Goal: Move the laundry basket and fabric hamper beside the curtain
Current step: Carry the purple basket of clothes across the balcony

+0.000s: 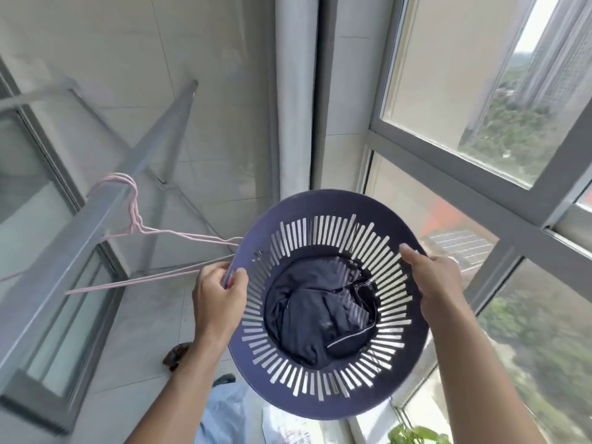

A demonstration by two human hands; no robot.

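The pink hangers (166, 251) on the metal rack (96, 203) are hanging just beside the left hand (221, 296), which is gripping the laundry basket (326, 302) rim; they may snag it. The right hand (439, 283) is grasping the opposite rim. The basket is being held in the air near the curtain (294, 91), and dark clothes (320, 315) could spill if it tilts.

Navy slotted laundry basket (323, 402), pink hangers (166, 233).

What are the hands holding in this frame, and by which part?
Both the left hand and the right hand grip the laundry basket by opposite sides of its rim.
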